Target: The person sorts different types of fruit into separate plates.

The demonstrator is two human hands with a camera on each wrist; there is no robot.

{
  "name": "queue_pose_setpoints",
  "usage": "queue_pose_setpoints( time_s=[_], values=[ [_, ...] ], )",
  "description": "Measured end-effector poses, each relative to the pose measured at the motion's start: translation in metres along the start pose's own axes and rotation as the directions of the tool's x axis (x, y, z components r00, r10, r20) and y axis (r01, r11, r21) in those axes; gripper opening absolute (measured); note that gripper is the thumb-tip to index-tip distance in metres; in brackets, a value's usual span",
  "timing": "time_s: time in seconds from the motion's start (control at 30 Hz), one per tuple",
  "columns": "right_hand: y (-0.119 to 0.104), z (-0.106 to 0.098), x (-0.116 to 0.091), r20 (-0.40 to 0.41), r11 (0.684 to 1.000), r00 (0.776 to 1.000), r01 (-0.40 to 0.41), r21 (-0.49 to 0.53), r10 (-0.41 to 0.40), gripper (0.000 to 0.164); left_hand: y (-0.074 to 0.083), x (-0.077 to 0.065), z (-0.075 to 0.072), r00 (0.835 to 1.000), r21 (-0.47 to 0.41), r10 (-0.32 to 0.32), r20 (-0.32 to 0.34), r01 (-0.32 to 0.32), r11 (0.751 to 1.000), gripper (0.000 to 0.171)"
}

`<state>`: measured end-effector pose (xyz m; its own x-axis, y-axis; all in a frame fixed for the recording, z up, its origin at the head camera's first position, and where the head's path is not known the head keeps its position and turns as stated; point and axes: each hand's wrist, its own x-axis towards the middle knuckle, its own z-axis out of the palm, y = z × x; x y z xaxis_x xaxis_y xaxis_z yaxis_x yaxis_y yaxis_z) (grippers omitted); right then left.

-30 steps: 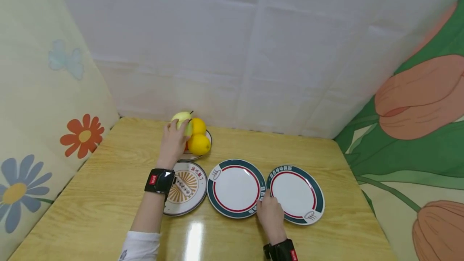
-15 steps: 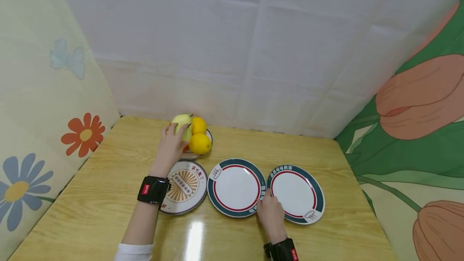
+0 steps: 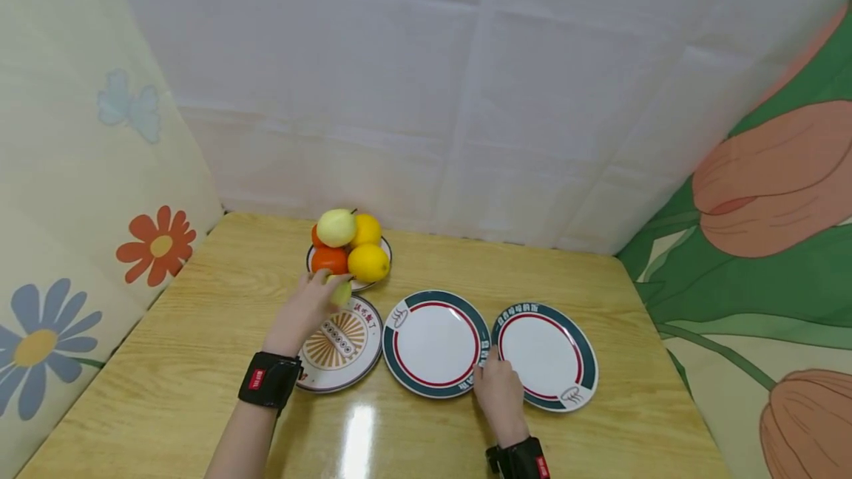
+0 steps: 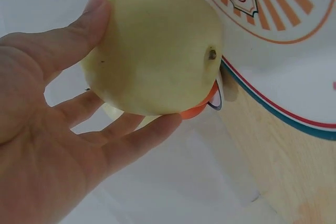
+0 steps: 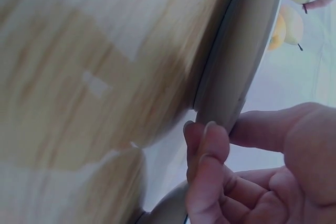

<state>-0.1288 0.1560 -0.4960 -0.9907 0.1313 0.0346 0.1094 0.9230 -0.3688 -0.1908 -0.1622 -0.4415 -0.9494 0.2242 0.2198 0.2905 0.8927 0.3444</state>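
My left hand (image 3: 302, 313) holds a pale yellow-green pear (image 3: 341, 293) above the far edge of the left plate (image 3: 339, 361), which has a sunburst print. The left wrist view shows thumb and fingers spread around this pear (image 4: 157, 51), its small dark end facing the camera. My right hand (image 3: 501, 394) is at the right rim of the middle plate (image 3: 433, 350), which is white with a dark green border. In the right wrist view the thumb lies on top and curled fingers lie under the plate rim (image 5: 239, 61), pinching it.
Behind the left plate a small fruit plate (image 3: 388, 251) bears another pear (image 3: 336, 228), a lemon-like yellow fruit (image 3: 368, 263), a second yellow fruit (image 3: 368, 230) and orange-red fruit (image 3: 329, 260). A matching green-bordered plate (image 3: 542, 357) lies at right. A white cloth (image 3: 426, 94) hangs behind the table.
My left hand has lifted the front pear off the fruit pile and brought it toward me, over the left plate. The orange-red fruit is now uncovered. My right hand has stayed put.
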Motion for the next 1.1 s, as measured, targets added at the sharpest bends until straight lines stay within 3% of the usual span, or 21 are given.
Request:
queue_pose_setpoints(
  time_s=[0.27, 0.6, 0.73, 0.87, 1.0, 1.1],
  values=[
    [-0.001, -0.001, -0.001, 0.030, 1.000, 0.999, -0.018, 0.005, 0.018, 0.051, 0.001, -0.002, 0.005, 0.997, 0.013, -0.036, 0.062, 0.036, 0.999, 0.059],
    [-0.001, -0.002, 0.000, 0.022, 1.000, 1.000, -0.019, 0.006, 0.019, 0.052, 0.003, 0.007, 0.005, 0.985, 0.063, -0.065, 0.161, 0.056, 0.996, 0.063],
    [-0.001, -0.001, 0.000, 0.024, 1.000, 0.999, -0.025, 0.008, 0.025, 0.052, 0.002, 0.009, 0.004, 0.981, 0.034, -0.070, 0.179, 0.064, 0.997, 0.060],
    [-0.002, -0.001, 0.000, 0.020, 1.000, 0.999, -0.027, 0.007, 0.027, 0.051, -0.001, 0.015, 0.003, 0.988, 0.021, -0.073, 0.137, 0.071, 0.997, 0.059],
    [-0.002, -0.002, 0.000, 0.021, 1.000, 0.999, -0.027, 0.008, 0.027, 0.051, -0.008, 0.028, 0.001, 0.998, 0.015, -0.054, 0.012, 0.054, 0.998, 0.061],
    [-0.002, -0.001, 0.000, 0.029, 0.999, 0.999, -0.034, 0.010, 0.033, 0.052, -0.015, 0.042, -0.001, 0.995, 0.005, -0.036, -0.089, 0.036, 0.999, 0.060]
  ],
)
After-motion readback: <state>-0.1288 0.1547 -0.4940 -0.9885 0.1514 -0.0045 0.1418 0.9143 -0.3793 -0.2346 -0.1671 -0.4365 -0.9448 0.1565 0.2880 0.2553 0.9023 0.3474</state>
